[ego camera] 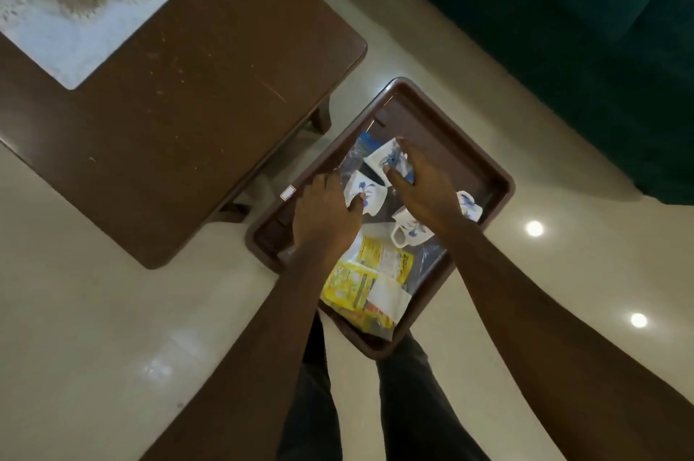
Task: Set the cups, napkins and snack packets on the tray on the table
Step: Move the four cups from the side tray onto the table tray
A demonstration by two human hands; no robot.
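Note:
A brown plastic tray (484,175) lies on the pale floor beside the wooden table (210,85). In it are several white cups with blue flowers. My left hand (325,214) grips one cup (362,190) near the tray's left side. My right hand (422,184) holds another cup (385,158) by its wall. Two more cups (411,231) (469,205) lie on their sides under my right wrist. Yellow snack packets (362,282) and a white napkin (388,297) fill the tray's near end.
A white lace mat (75,29) with a brown ornament sits at the table's far left corner. A dark green sofa (563,29) stands at the upper right. My legs in dark trousers (405,404) stand just below the tray. Ceiling lights reflect off the glossy floor (533,228).

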